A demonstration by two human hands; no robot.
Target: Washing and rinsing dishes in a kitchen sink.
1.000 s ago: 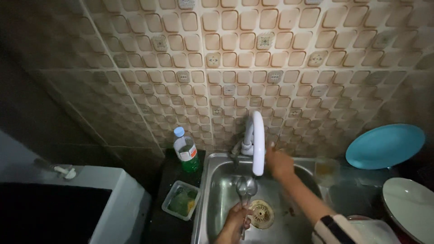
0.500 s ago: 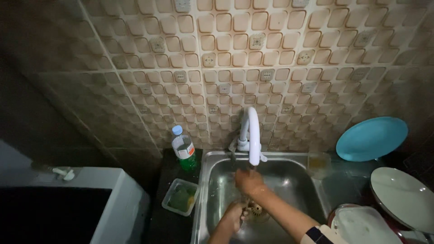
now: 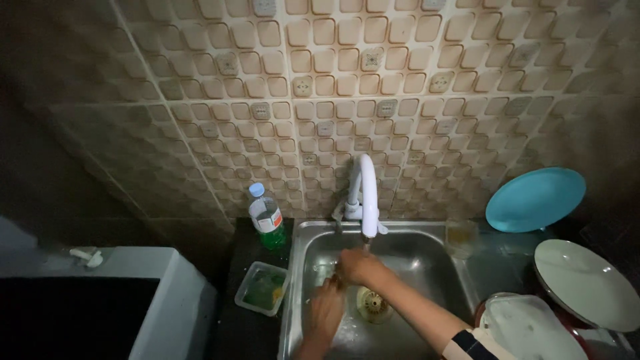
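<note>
Stainless steel made up the square sink basin [image 3: 427,235] where both my hands worked, under the curved white plastic tap [image 3: 367,193] fixed at the basin's back edge. My right hand [image 3: 360,267] sat just below the spout, fingers curled inward, and my left hand [image 3: 327,308] lay just beside it toward the basin's left wall, the two touching at the fingertips. Something small seemed pinched between them, but I could not tell what it was, nor how tightly either hand closed. The round metal drain strainer [image 3: 372,303] lay at the basin's floor, just right of my left hand.

On the dark counter at the sink's left back corner stood a clear plastic bottle of green liquid [image 3: 267,219], with a pale blue cap and a white and red label band round its middle. In front of it sat a clear rectangular plastic tub [image 3: 264,288] with greenish contents. On the right side, a round turquoise plate [image 3: 535,199] leaned against the tiled wall, a white round plate [image 3: 587,283] lay near the front, and a small glass tumbler [image 3: 461,237] stood by the basin's right back corner.
</note>
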